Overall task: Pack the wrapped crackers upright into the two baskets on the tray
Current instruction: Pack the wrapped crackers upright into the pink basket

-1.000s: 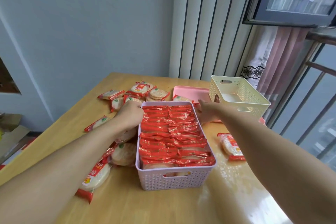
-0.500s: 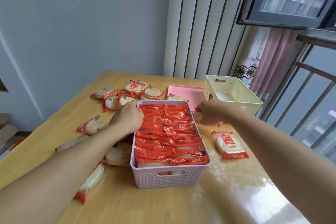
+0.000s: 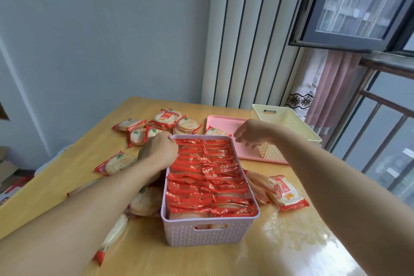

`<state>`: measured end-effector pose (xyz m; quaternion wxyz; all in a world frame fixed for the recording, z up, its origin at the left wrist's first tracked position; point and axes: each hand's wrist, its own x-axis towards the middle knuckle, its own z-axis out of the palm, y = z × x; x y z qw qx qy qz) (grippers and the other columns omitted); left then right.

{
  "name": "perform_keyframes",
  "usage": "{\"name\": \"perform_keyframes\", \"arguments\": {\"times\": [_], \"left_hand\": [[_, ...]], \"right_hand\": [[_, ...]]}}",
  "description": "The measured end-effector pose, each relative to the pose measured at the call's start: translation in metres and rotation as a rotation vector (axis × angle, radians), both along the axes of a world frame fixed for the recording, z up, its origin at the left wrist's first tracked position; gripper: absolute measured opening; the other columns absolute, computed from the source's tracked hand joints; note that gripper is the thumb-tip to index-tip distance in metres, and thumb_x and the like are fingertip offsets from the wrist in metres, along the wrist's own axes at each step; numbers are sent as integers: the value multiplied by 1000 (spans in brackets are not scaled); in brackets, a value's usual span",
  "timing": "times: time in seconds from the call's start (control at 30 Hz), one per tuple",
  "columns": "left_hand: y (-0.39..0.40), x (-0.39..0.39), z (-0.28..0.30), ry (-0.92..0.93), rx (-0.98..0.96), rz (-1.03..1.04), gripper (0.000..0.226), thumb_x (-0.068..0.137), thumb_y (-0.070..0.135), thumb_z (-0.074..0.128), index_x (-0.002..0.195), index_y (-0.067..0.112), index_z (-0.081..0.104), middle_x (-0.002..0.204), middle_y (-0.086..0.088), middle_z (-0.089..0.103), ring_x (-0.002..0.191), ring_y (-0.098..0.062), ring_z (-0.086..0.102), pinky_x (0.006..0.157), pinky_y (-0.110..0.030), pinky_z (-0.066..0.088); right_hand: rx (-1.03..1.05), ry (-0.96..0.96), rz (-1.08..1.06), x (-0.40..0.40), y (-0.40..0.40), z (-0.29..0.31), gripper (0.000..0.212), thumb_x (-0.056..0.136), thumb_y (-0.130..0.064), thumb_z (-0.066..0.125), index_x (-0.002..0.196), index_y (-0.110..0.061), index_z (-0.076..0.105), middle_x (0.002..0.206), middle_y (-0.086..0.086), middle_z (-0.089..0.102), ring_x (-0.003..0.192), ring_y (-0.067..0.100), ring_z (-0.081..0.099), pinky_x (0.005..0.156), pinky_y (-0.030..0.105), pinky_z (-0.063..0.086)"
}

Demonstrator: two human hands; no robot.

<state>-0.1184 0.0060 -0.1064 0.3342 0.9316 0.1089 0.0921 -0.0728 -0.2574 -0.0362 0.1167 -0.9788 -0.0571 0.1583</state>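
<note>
From the head camera, the left hand [image 3: 158, 149] is resting at the far left corner of the lilac basket [image 3: 208, 232], its fingers curled down over the rim there; whether they are pinching the rim or a wrapper is hidden by the back of the hand, so the grip cannot be told. The basket is sitting on the wooden table [image 3: 71, 168], not on the tray, and is filled edge to edge with packed crackers [image 3: 207, 171] standing upright in two rows, red wrapper tops showing. The right hand [image 3: 254, 133] is hovering over the pink tray [image 3: 220, 121], just beyond the basket's far right corner, fingers spread loosely and pointing down, holding nothing. The cream basket [image 3: 284, 122] is standing empty on the tray's right part. Loose wrapped crackers are lying flat on the table: a far cluster [image 3: 164, 122] beyond the left hand, several under the left forearm, and a near pack [image 3: 283, 192] just right of the lilac basket
</note>
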Motion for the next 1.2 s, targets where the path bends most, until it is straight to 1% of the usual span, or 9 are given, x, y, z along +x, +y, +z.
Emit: {"name": "perform_keyframes", "arguments": {"times": [0.13, 0.27, 0.47, 0.63, 0.8, 0.87, 0.97, 1.07, 1.2], "left_hand": [[-6, -4, 0, -21, 184, 74, 25, 102, 30, 37, 107, 24, 61, 103, -2, 67, 85, -26, 60, 65, -33, 41], [-8, -9, 9, -17, 265, 41, 26, 103, 26, 36, 114, 20, 60, 114, -4, 68, 85, -24, 53, 70, -34, 40], [-11, -13, 15, 9, 298, 43, 24, 102, 23, 37, 115, 17, 57, 116, -8, 67, 86, -25, 52, 70, -36, 39], [-10, -16, 17, 9, 298, 8, 25, 102, 24, 38, 116, 17, 57, 115, -6, 66, 88, -26, 55, 71, -36, 42], [-5, -15, 13, -10, 245, 42, 30, 101, 30, 35, 113, 23, 62, 110, -3, 68, 90, -27, 61, 75, -37, 48], [-6, -16, 11, -2, 213, 55, 30, 100, 37, 35, 106, 26, 62, 101, -2, 68, 84, -26, 63, 70, -36, 48], [-6, -21, 12, 1, 140, 35, 35, 95, 44, 35, 95, 24, 64, 93, -3, 70, 79, -28, 65, 61, -32, 44], [-5, -30, 18, 50, 80, -21, 34, 92, 36, 36, 94, 16, 62, 93, -10, 68, 82, -31, 64, 58, -31, 38], [-7, -49, 28, 154, 55, -71, 32, 98, 34, 42, 89, 10, 61, 86, -11, 62, 76, -27, 61, 54, -30, 36]], "right_hand": [[81, -105, -133, 33, 17, -35, 59, 101, -46, 54, 147, -10, 48, 139, 12, 60, 111, 28, 66, 89, 39, 59], [181, 18, -288, 44, 27, -42, 35, 100, -33, 59, 117, -3, 62, 84, 3, 61, 72, 17, 61, 53, 22, 51], [273, 104, -301, 57, 24, -41, 31, 97, -38, 62, 82, -11, 63, 76, 1, 69, 70, 14, 65, 88, 32, 55], [406, 51, -302, 46, 13, -32, 34, 89, -23, 73, 112, 0, 63, 92, 12, 73, 82, 26, 74, 82, 38, 62], [200, -136, -220, 2, 0, 0, 71, 92, -7, 67, 149, -10, 26, 94, 11, 68, 59, 19, 73, 51, 34, 60], [188, -24, -187, -19, -12, 9, 79, 93, -2, 64, 153, -14, 14, 85, 13, 74, 58, 24, 75, 57, 38, 62], [250, 166, -148, -53, -22, 15, 61, 93, -2, 66, 146, -3, 36, 89, 14, 75, 76, 31, 77, 82, 48, 62], [338, 405, -154, -68, -33, 0, 39, 99, -5, 56, 137, 1, 50, 106, 19, 76, 91, 35, 76, 78, 43, 61], [37, 463, -34, -77, -43, -18, 38, 99, -30, 61, 131, -8, 62, 111, 6, 72, 90, 21, 69, 79, 37, 58]]}}
